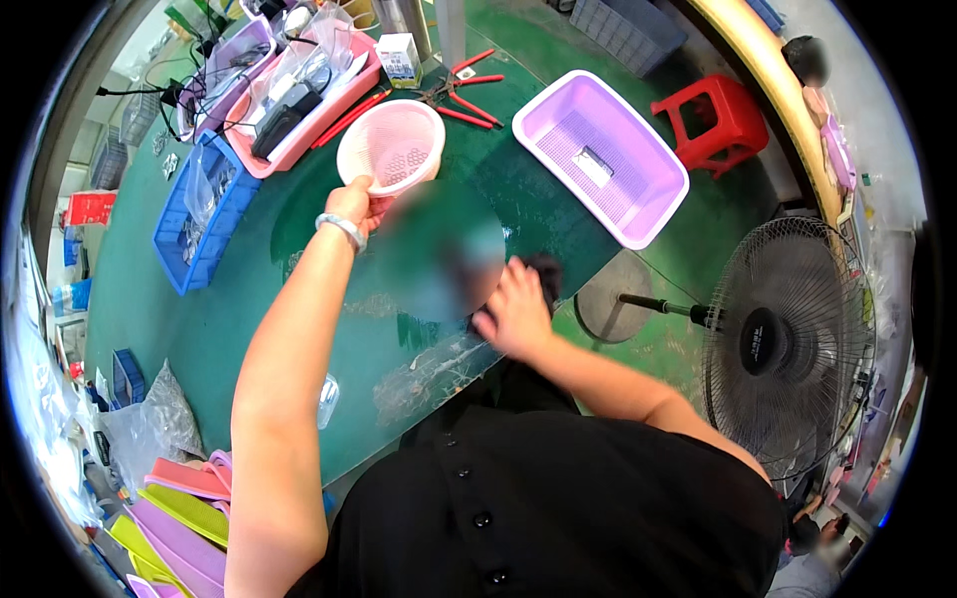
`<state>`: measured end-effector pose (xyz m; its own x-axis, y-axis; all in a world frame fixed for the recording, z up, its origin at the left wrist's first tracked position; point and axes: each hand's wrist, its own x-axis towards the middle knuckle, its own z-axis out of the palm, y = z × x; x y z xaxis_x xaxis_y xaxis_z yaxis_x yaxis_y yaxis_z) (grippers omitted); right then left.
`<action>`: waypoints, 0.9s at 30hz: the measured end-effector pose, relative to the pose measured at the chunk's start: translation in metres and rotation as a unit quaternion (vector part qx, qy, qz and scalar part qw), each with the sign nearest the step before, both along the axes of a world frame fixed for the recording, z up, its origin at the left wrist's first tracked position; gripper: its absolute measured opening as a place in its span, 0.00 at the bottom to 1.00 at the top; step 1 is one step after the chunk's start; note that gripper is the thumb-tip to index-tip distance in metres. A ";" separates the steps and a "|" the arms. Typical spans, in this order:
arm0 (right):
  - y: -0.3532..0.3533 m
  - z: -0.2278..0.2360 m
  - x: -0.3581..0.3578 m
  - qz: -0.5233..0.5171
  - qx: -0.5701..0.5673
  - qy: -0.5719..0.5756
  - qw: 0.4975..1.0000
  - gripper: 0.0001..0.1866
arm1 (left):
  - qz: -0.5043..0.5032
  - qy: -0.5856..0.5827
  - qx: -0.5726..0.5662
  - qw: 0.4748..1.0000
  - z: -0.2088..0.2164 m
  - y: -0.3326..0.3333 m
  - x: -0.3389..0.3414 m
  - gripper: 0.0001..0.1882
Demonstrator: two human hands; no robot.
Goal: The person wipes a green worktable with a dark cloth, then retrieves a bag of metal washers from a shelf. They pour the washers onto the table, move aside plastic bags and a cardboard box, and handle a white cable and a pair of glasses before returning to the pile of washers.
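My left hand [356,207] pinches the near rim of a round pink basket [414,122] with holes in its bottom, tilting it over the green table. My right hand [520,311] is at the table's near right edge, its fingers over a dark bundle that looks like a black cloth [545,271]. A blurred patch hides the table between my hands and part of the black cloth. To the right stands a purple rectangular basket [653,189] with a small pale, dark-edged item [594,165] in it.
Red-handled pliers [469,95] and a small white carton [399,60] lie beyond the pink basket. A pink tray [329,115] of cables and a blue bin [204,224] stand left. A red stool [713,125] and black fan [783,339] are off the table's right side.
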<state>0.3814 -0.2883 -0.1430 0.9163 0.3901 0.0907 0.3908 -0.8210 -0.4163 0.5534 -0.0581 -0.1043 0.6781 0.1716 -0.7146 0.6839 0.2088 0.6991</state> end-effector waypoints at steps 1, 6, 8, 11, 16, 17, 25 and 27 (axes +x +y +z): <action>0.008 0.001 -0.020 0.010 0.003 0.012 1.000 0.31 | -0.007 -0.007 -0.006 1.000 -0.005 -0.006 0.004 0.16; 0.004 -0.003 -0.016 0.083 0.059 -0.036 0.994 0.26 | -0.041 -0.017 -0.002 0.999 0.000 -0.040 0.027 0.16; -0.013 -0.005 0.003 0.032 0.065 -0.115 0.991 0.24 | -0.062 -0.013 0.020 0.998 0.002 -0.055 0.035 0.17; -0.043 -0.017 0.031 -0.071 0.022 -0.199 0.977 0.21 | -0.095 -0.044 -0.043 0.994 -0.005 -0.069 0.051 0.25; -0.064 -0.015 0.038 -0.138 -0.073 -0.101 0.983 0.24 | -0.151 -0.021 -0.065 0.986 0.010 -0.055 0.039 0.32; -0.066 -0.012 0.036 -0.124 -0.050 -0.044 0.990 0.29 | -0.167 -0.040 -0.011 0.985 0.022 -0.041 0.026 0.32; -0.032 -0.023 0.041 -0.092 -0.109 -0.061 0.988 0.31 | -0.022 -0.119 0.700 0.704 0.048 0.182 -0.211 0.26; -0.003 -0.023 0.045 -0.091 -0.109 -0.074 0.987 0.30 | 0.040 -0.009 0.709 0.704 0.028 0.203 -0.286 0.33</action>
